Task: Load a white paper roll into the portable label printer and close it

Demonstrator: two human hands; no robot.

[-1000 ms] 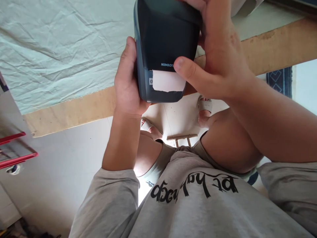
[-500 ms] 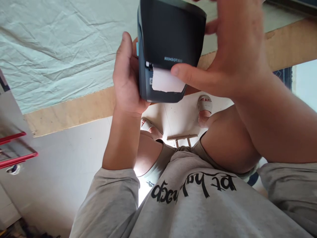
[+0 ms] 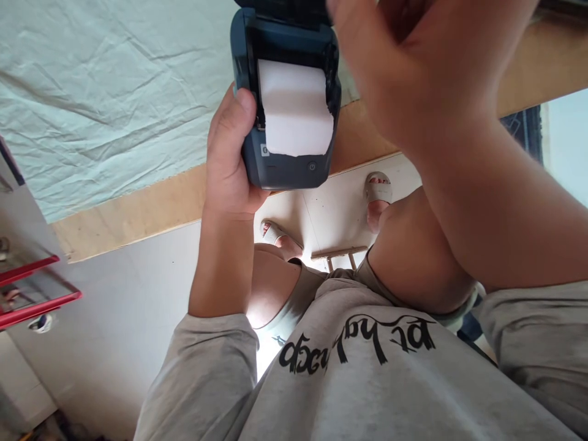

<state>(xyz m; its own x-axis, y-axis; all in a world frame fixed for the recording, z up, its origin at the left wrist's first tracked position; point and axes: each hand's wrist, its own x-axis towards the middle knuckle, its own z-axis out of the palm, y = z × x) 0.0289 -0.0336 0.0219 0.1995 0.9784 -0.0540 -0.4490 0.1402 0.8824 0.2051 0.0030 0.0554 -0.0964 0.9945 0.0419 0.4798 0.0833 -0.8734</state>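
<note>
My left hand (image 3: 229, 153) is wrapped round a dark label printer (image 3: 287, 176), its thumb pressed on the left side near the top edge. The printer's lid (image 3: 294, 10) is raised at the upper frame edge. Inside the bay lies a roll of white label paper (image 3: 294, 92), whose torn end hangs over the front beside the power button. Up at the right of the lid is my right hand (image 3: 422, 73), closed, with its thumb against the lid's edge. Part of its fingers is cut off by the frame or hidden.
A wrinkled pale green cloth (image 3: 114, 92) covers the table, with a bare wooden edge (image 3: 138, 205) towards me. At the left stands a rack with red-edged shelves (image 3: 41, 303). Below are my legs, sandalled feet (image 3: 379, 190) and a small wooden stool (image 3: 337, 252).
The printer's lid has swung up, baring the paper roll. My right hand has moved up with the lid, and the left thumb has shifted onto the printer's side.
</note>
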